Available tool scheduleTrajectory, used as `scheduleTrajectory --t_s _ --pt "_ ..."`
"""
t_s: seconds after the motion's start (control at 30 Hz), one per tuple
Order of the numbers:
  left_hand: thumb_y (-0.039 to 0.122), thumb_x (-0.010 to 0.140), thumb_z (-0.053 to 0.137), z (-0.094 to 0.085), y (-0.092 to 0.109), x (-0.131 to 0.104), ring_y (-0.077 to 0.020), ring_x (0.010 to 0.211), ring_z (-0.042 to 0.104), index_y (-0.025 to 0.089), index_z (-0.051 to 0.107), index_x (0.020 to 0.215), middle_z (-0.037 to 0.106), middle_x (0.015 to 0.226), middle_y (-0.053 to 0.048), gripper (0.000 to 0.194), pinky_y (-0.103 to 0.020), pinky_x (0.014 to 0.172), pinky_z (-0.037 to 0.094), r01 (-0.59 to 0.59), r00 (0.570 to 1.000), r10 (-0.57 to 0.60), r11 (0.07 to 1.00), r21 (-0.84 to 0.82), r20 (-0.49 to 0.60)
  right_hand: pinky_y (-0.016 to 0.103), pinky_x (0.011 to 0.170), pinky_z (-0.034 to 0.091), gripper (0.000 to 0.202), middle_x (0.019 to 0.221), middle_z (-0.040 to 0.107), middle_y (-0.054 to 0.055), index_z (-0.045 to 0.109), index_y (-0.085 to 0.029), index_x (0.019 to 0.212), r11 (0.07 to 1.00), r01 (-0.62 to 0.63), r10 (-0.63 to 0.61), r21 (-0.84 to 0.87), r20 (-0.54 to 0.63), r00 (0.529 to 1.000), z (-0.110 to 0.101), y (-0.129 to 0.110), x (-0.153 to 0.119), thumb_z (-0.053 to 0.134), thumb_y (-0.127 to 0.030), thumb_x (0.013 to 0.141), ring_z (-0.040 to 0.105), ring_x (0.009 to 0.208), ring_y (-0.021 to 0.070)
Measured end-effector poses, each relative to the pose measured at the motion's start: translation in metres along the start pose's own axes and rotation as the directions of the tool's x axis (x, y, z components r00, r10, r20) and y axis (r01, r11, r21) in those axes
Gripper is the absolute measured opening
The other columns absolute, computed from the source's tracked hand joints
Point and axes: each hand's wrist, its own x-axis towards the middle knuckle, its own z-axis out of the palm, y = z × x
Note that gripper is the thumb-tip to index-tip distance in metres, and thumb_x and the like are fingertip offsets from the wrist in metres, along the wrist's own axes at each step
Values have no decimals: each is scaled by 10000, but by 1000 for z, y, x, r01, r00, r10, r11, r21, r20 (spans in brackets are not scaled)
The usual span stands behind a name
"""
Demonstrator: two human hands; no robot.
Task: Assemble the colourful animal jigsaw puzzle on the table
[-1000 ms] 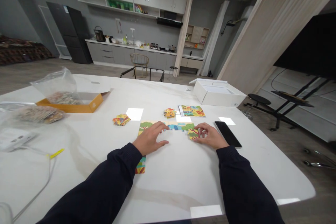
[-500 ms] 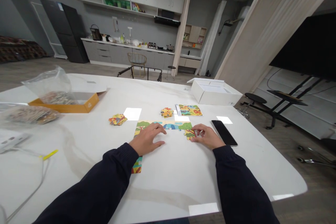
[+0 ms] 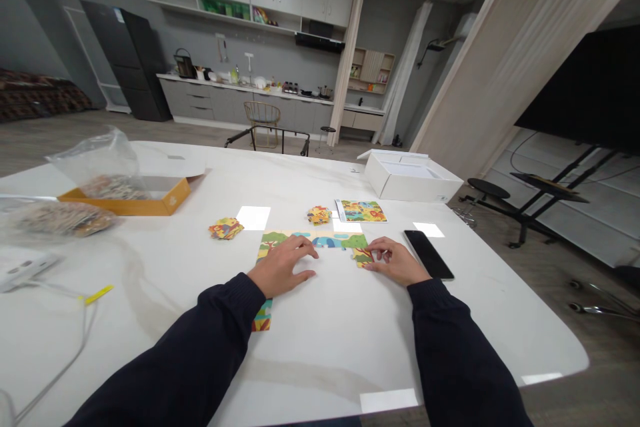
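Observation:
A partly joined jigsaw puzzle (image 3: 327, 240) lies on the white table, with a top row and a left column. My left hand (image 3: 283, 267) rests over the left column with thumb and fingers apart, holding nothing, and hides part of it. At the right end of the top row, the thumb and index finger of my right hand (image 3: 399, 261) grip the edge of a puzzle piece (image 3: 361, 256) with a tree on it. That piece lies flat against the row's underside. Whether it is fully locked in I cannot tell.
Two piles of loose pieces, one left (image 3: 226, 228) and one middle (image 3: 319, 215), lie beyond the puzzle beside a picture card (image 3: 364, 211). A phone (image 3: 428, 255) is right of my right hand. Farther off stand a white box (image 3: 410, 177), a yellow box (image 3: 165, 200) and plastic bags (image 3: 65, 219).
The whole view has shifted very slightly. Both hands and the puzzle pieces keep their places.

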Motion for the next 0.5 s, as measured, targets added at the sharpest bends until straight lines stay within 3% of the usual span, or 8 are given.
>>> scheduleTrajectory --t_s 0.23,0.5 --pt "260 880 743 1 -2 0 -278 1155 634 282 683 1109 660 1190 -81 238 -457 996 544 -13 1000 12 1000 -5 -18 291 601 468 458 931 660 36 801 -219 1028 1000 10 -10 -16 -8 1000 -1 2 0 877 -458 644 531 683 146" --pt "257 888 736 0 0 0 -284 1173 626 279 676 1114 659 1204 -84 235 -467 1008 539 -5 1000 5 1000 -6 -4 279 586 413 601 771 578 -39 723 -207 1162 998 -68 67 -20 -14 998 -1 -1 -3 879 -435 629 395 583 112"
